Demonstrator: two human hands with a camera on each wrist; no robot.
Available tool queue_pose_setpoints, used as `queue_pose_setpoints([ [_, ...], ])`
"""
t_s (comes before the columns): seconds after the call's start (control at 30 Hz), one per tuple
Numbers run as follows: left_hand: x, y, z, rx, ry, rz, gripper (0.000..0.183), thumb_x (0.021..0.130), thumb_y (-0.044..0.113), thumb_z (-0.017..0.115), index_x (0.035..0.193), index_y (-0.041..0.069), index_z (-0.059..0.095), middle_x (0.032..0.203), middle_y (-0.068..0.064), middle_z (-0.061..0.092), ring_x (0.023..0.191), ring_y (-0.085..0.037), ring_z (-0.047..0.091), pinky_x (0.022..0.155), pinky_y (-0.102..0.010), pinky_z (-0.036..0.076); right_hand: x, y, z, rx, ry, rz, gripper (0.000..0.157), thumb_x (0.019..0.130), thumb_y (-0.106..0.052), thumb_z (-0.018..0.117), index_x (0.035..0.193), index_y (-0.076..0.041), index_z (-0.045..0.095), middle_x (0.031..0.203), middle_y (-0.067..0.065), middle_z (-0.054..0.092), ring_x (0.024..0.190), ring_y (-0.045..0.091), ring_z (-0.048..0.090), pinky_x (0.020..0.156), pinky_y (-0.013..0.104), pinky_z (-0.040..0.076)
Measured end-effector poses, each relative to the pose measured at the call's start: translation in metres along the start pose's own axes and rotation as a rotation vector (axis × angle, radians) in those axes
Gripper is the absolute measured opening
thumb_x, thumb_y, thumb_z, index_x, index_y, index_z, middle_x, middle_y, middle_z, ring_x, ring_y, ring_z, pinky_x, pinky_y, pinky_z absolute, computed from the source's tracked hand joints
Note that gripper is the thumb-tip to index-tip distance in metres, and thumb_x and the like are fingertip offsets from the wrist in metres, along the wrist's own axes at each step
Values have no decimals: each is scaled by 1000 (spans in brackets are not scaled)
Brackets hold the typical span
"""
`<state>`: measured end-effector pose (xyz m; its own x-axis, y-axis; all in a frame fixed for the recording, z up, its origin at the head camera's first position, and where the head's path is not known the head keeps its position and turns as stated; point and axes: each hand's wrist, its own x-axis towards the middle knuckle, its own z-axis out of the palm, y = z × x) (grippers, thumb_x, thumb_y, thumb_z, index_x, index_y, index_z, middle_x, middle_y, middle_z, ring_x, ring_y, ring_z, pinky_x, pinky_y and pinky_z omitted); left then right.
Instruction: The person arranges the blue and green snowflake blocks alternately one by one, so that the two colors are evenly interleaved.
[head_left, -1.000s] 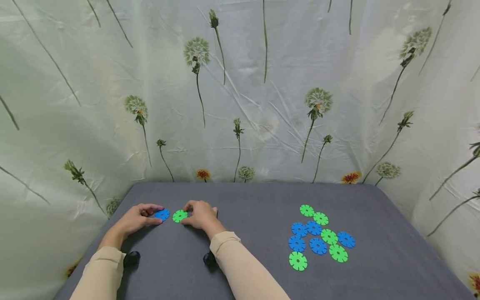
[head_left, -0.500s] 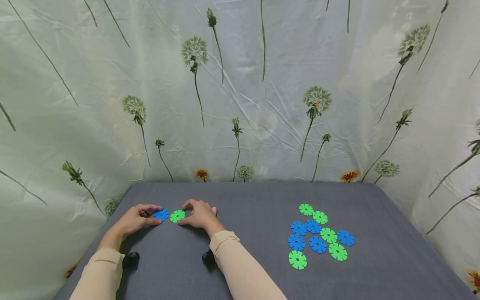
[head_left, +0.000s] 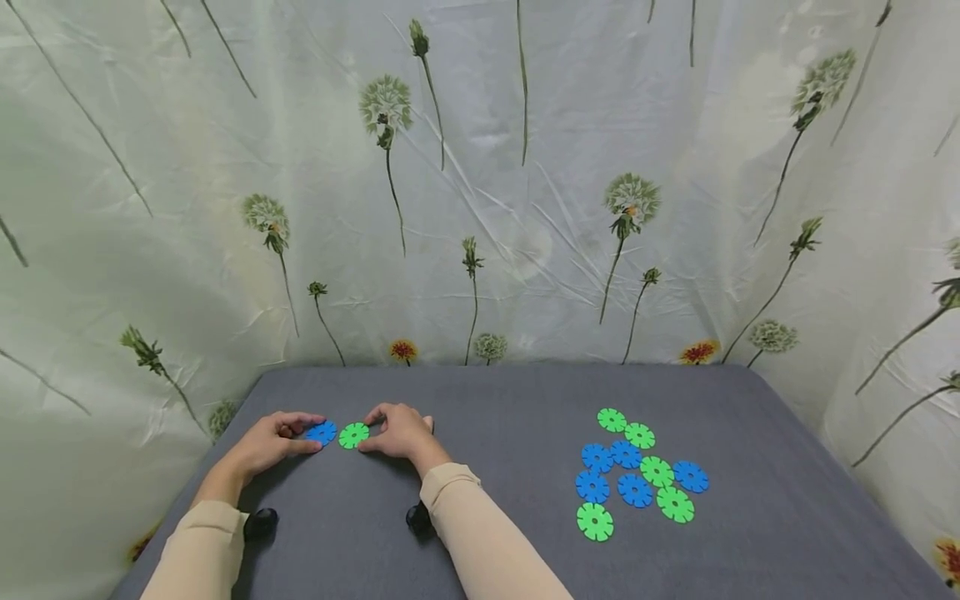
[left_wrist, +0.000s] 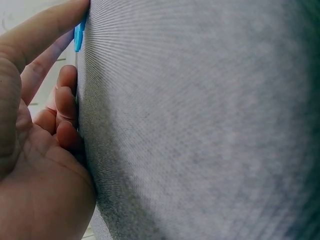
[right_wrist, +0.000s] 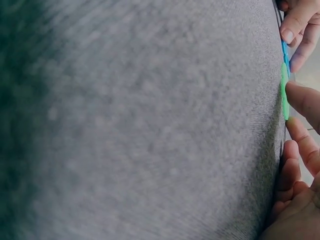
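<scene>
In the head view my left hand (head_left: pixel 272 442) pinches a blue notched building disc (head_left: pixel 322 432) by its edges, thumb on the near side and index finger on the far side. My right hand (head_left: pixel 402 433) holds a green notched building disc (head_left: pixel 353 435) between thumb and index finger in the same way. The two discs lie flat at the table, side by side with a narrow gap. From the right wrist view, the green disc (right_wrist: pixel 285 95) shows edge-on at the thumb. The left wrist view catches only a sliver of the blue disc (left_wrist: pixel 78 37).
Several more blue discs (head_left: pixel 635 491) and green discs (head_left: pixel 595 522) lie loosely grouped on the right of the grey-covered table (head_left: pixel 480 517). Behind the table hangs a flower-print curtain (head_left: pixel 555 208). Dark wrist cameras (head_left: pixel 261 524) sit under both forearms.
My right hand has shifted the green disc slightly left, narrowing its gap to the blue disc. My left hand keeps its pinch. The loose discs lie as before.
</scene>
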<state>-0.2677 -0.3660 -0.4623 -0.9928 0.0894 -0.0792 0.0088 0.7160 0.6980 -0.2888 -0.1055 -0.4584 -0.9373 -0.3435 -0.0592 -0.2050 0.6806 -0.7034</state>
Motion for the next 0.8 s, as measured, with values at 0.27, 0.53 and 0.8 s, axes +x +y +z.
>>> queue_pose_setpoints([
  [0.27,-1,0,1,-5,4,-10,57,92,29,87,139,2,70,118,-15,58,103,-25,47,73,-31,44,-3,-1,-1,-15,-7,-5,30,91,-36,88,117,-27,78,82,-9,55,75,7,48,78,34,28],
  [0.53,-1,1,1,-9,1,-9,57,92,29,87,139,2,70,120,-17,58,104,-26,48,74,-31,45,-1,1,0,-21,-12,0,30,90,-35,89,117,-28,77,81,-9,53,74,8,47,76,33,27],
  [0.8,0,2,1,-14,-2,-13,58,92,29,87,139,1,70,119,-17,57,102,-25,47,74,-31,44,1,1,0,-40,-25,7,30,90,-36,89,117,-30,76,81,-10,54,75,8,48,78,34,28],
])
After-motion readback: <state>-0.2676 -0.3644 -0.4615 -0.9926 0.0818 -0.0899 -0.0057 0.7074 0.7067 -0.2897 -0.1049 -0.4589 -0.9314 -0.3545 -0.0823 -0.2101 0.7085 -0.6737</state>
